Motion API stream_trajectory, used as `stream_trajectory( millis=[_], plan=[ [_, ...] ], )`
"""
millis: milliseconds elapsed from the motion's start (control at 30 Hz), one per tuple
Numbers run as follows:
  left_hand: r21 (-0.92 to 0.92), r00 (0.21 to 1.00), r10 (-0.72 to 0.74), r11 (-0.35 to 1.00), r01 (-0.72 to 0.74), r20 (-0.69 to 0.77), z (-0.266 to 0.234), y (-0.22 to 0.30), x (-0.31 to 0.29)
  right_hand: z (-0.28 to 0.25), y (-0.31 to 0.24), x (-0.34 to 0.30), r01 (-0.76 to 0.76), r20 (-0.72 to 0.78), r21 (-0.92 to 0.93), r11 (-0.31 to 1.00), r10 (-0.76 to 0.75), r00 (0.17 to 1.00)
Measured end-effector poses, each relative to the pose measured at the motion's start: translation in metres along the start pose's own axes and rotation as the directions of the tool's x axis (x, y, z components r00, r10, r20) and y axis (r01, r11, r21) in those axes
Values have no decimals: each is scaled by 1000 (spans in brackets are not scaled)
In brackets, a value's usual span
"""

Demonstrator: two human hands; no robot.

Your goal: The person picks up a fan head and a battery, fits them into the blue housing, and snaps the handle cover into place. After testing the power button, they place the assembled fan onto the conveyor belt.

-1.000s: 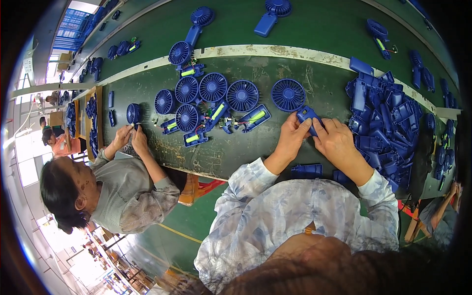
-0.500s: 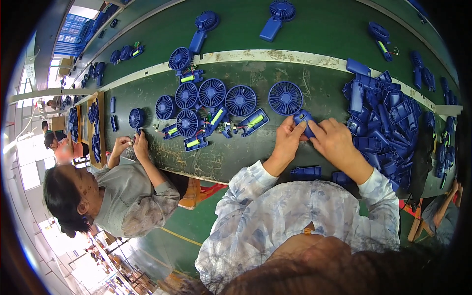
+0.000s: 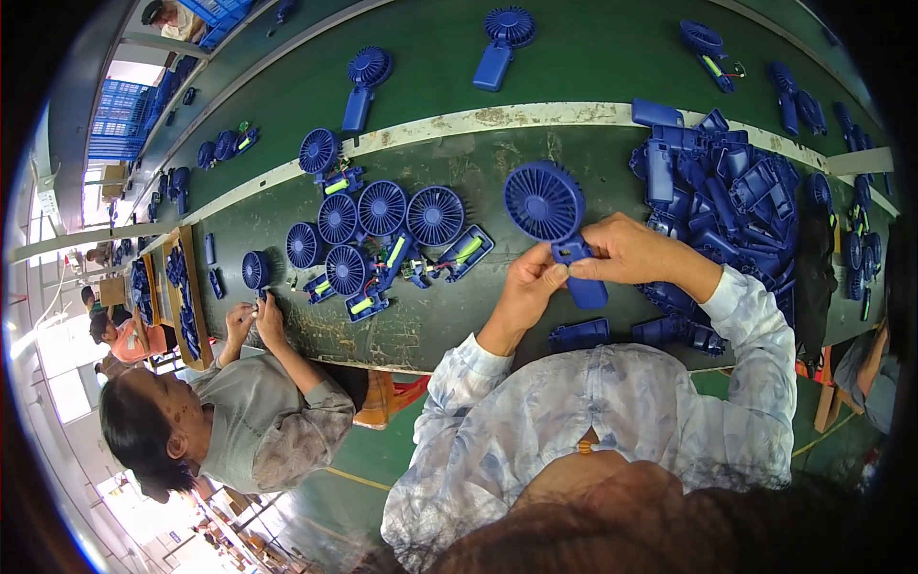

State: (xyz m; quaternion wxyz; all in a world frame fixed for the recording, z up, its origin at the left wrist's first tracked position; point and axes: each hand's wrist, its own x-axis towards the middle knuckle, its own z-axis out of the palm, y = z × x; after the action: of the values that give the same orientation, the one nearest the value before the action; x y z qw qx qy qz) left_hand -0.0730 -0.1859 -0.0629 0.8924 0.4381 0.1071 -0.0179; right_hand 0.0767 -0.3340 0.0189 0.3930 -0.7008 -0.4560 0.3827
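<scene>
Centre of frame: the person's left hand (image 3: pixel 529 287) and right hand (image 3: pixel 631 251) met over a blue handheld fan (image 3: pixel 555 215), its round grille head (image 3: pixel 543 199) tilted toward the upper left and its handle (image 3: pixel 581 279) pointing down toward the person. The left-hand fingers (image 3: pixel 553 275) were closed narrowly on the top of the handle just below the head; the right-hand fingers (image 3: pixel 591 268) were wrapped around the same handle from the right. The fan was held above the green surface (image 3: pixel 449 316), apart from it.

Right of frame: a heap of blue handle shells (image 3: pixel 727 191) lay just beside the right forearm, and two more shells (image 3: pixel 579 335) lay on the surface below the hands. Centre left: a cluster of fan heads with green-cored open handles (image 3: pixel 382 239) lay near the left hand. Lower left: a co-worker (image 3: pixel 249 430) in grey sat at the surface edge, both hands on a small part (image 3: pixel 256 308).

Judged step: a handle shell being pressed closed onto the fan body. The next move would likely call for a firm squeeze along the handle seam with the edges aligned, which the picture did not show clearly.
</scene>
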Motion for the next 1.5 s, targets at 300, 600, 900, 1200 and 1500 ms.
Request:
stream_trajectory(
  millis=[300, 600, 900, 1200, 1500],
  plan=[
    [248, 996, 20, 968, -40, 82, 22, 10, 3, 3, 33, -4, -90, -52, 76, 993, 94, 994],
    [290, 998, 49, 955, -58, 38, 29, 12, 5, 11, 40, -1, -113, -26, 436, 893, 139, 990],
    [-88, 973, -158, 981, 174, 168, 33, 34, 27, 5, 48, 3, -178, -40, 734, 655, 304, 952],
    [45, 1000, -18, 999, 19, -23, 33, 20, 47, 10, 37, 13, -53, -168, 801, 596, 309, 936],
    [668, 954, 293, 700, -255, 56, 20, -33, 47, -171, 116, 73, -226, -818, 160, 961, 257, 515]
  ],
)
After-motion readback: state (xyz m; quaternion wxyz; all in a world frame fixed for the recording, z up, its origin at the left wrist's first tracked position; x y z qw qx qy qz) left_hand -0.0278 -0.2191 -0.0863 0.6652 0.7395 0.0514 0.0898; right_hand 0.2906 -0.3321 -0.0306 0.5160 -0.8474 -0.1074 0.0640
